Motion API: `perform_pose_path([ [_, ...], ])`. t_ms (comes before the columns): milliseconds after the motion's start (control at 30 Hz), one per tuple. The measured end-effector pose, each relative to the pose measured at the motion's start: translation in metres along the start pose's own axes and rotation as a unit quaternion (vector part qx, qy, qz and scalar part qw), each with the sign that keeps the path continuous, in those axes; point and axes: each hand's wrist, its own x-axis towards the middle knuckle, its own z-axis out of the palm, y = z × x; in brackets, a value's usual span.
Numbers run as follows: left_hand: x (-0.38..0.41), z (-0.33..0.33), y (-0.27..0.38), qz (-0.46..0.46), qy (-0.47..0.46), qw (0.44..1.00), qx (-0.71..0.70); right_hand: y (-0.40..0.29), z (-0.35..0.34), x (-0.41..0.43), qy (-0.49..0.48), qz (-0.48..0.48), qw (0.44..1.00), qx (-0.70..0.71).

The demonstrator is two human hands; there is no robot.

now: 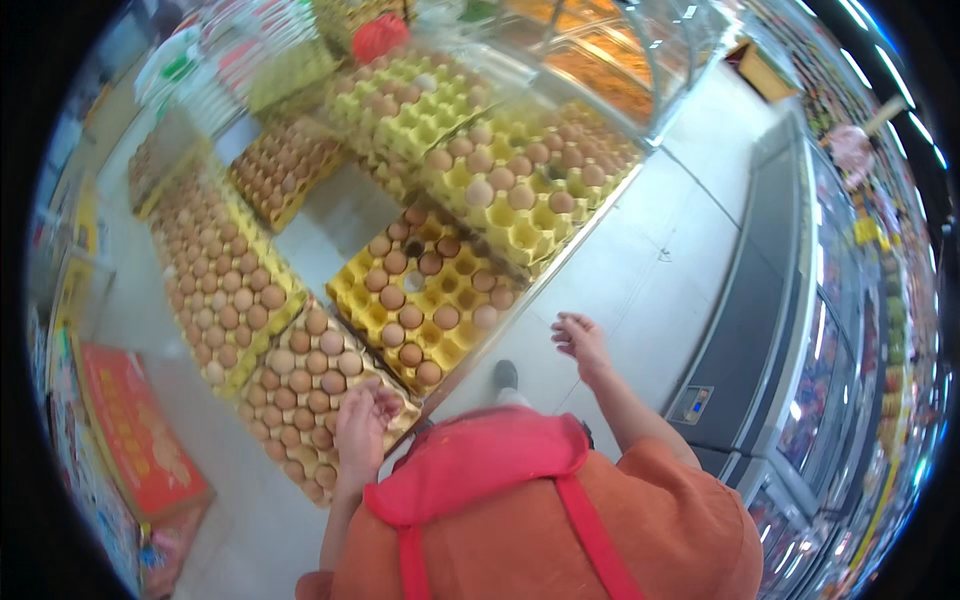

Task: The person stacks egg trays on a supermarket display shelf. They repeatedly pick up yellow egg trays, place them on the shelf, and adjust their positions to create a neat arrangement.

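My left hand (361, 429) hovers over the near end of a pale egg tray (401, 424) filled with brown eggs (303, 418). Its fingers are loosely bent and slightly blurred, with nothing visible in them. To the right, my right hand (579, 343) hangs above the floor, fingers half curled and apart, and no object shows in it. Between and ahead of the hands lies a yellow egg tray (439, 334), partly filled, with several bare cups. Beyond that one, a stack of yellow trays (517, 225) carries more eggs and some vacant cups.
More egg trays (225, 281) run along the left. A glass-sided display case (592, 52) stands at the far end. On the right is a long grey refrigerated cabinet (739, 315). A red printed box (142, 435) sits at lower left. A red plastic bag (380, 37) rests at the back.
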Motion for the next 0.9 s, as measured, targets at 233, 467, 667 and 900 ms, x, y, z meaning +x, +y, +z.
perform_pose_path([
  [233, 0.027, 0.046, -0.017, 0.038, 0.068, 0.996, 0.049, -0.036, -0.048, 0.056, -0.015, 0.047, 0.997, 0.064],
  [467, 0.106, 0.041, 0.025, 0.042, 0.131, 0.95, 0.28, -0.021, -0.031, 0.066, -0.248, 0.185, 0.949, -0.057],
  [667, 0.221, 0.006, 0.06, 0.147, 0.07, 0.755, 0.635, 0.004, 0.029, 0.039, -0.421, 0.171, 0.89, -0.025],
  [900, 0.299, -0.004, 0.048, 0.103, -0.028, 0.707, 0.699, 0.056, 0.071, 0.018, -0.363, 0.217, 0.88, 0.216],
])
